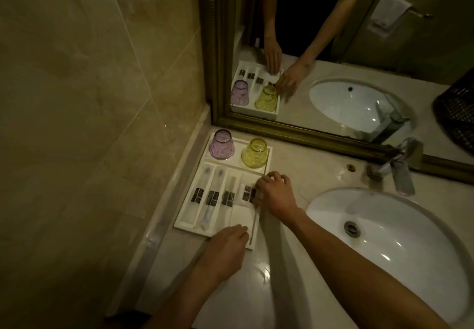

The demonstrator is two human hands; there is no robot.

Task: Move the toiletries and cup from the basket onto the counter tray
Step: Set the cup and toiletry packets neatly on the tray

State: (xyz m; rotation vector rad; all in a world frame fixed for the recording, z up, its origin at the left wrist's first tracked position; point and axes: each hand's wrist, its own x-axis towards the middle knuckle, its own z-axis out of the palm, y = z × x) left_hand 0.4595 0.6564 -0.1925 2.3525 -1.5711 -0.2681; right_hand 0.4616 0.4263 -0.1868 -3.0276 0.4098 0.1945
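Both forearms reach over the counter; left hand (230, 239) lies flat on the tray's (188, 223) near edge. Right hand (275, 194) pinches a sachet (247, 193) into the rightmost slot, lengthwise front-to-back. Cups (254, 152) occupy the far corners.

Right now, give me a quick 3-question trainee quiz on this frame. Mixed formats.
1. True or false: the purple cup and yellow cup stand upside down in the tray.
2. Which of the hands is at the tray's rightmost slot? A left hand B right hand
3. Fill in: the sink lies to the tray's ____.

Key: 1 true; 2 B; 3 right
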